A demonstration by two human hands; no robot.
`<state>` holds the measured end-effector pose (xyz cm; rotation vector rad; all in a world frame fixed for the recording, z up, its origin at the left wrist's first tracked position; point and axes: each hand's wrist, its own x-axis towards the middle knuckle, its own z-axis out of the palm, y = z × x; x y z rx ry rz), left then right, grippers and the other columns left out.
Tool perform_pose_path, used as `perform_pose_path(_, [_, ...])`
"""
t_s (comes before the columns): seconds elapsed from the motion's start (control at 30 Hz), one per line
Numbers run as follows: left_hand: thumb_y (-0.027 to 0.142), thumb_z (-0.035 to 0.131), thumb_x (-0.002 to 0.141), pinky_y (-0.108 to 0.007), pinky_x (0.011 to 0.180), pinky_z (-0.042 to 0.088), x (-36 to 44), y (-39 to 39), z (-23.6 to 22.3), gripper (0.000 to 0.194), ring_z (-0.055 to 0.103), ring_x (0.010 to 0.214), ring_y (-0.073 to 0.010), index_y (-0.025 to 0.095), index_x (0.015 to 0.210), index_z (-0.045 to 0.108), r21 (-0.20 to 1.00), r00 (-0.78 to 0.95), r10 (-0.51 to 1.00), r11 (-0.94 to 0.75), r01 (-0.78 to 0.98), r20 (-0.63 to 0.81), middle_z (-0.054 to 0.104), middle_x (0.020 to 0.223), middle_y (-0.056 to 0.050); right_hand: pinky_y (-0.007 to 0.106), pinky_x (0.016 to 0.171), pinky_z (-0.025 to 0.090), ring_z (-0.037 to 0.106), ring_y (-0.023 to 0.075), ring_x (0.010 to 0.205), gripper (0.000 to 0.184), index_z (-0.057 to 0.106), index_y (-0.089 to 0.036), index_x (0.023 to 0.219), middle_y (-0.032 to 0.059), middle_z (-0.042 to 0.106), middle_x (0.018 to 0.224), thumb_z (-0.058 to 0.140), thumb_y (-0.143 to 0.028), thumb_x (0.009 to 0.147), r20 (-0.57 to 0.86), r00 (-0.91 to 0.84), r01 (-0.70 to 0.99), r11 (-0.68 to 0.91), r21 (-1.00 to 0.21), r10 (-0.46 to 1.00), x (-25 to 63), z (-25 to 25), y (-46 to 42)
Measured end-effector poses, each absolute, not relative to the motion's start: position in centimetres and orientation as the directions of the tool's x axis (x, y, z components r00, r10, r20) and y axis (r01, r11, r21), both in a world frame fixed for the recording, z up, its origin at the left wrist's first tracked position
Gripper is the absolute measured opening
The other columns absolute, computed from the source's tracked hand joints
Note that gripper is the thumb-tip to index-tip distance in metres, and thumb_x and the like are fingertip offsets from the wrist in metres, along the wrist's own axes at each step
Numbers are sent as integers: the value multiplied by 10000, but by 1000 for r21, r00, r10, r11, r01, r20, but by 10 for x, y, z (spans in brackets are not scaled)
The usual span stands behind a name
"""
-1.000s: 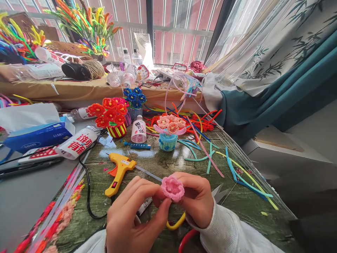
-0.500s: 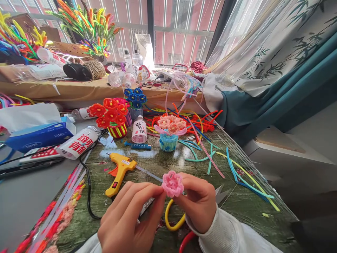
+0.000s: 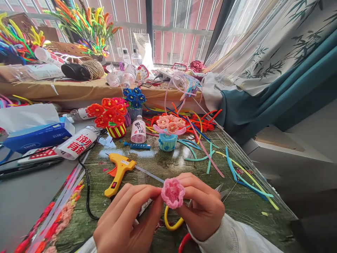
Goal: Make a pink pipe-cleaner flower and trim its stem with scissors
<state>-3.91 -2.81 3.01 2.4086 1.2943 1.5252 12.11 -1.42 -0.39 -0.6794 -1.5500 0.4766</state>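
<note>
Both my hands hold a small pink pipe-cleaner flower (image 3: 173,192) just above the green table near its front edge. My left hand (image 3: 126,219) pinches the flower's left side with thumb and forefinger. My right hand (image 3: 202,207) is closed round its right side and back. Under the hands lie scissors with a yellow handle (image 3: 172,222) and a red handle (image 3: 185,242). A yellow glue gun (image 3: 118,172) lies just left of and beyond my left hand, its black cord (image 3: 88,196) looping toward me.
Finished flower pots stand mid-table: a red one (image 3: 110,117), a blue one (image 3: 134,98), a pink one in a blue cup (image 3: 168,131). Loose pipe cleaners (image 3: 210,154) spread to the right. A tissue pack (image 3: 37,135) and bottles (image 3: 138,130) lie to the left. A teal curtain (image 3: 263,102) hangs at the right.
The flower has turned slightly in my fingers and dropped a little. My right hand's fingers have closed further round it. My left hand has slid a bit lower and left.
</note>
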Motion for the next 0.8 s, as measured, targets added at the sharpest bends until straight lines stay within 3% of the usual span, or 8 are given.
perform_pose_path(0.8, [-39,666,707,-221,618,521,-38,-27,29,267,627,661,-118,135,909,648,337,237,549,-742,580,801,704,736,-23,338,615,525,608,192,662,152,673,-183,776,64,682,697,651,-36,746,752,26,209,732,-648,658,119,-2,-14])
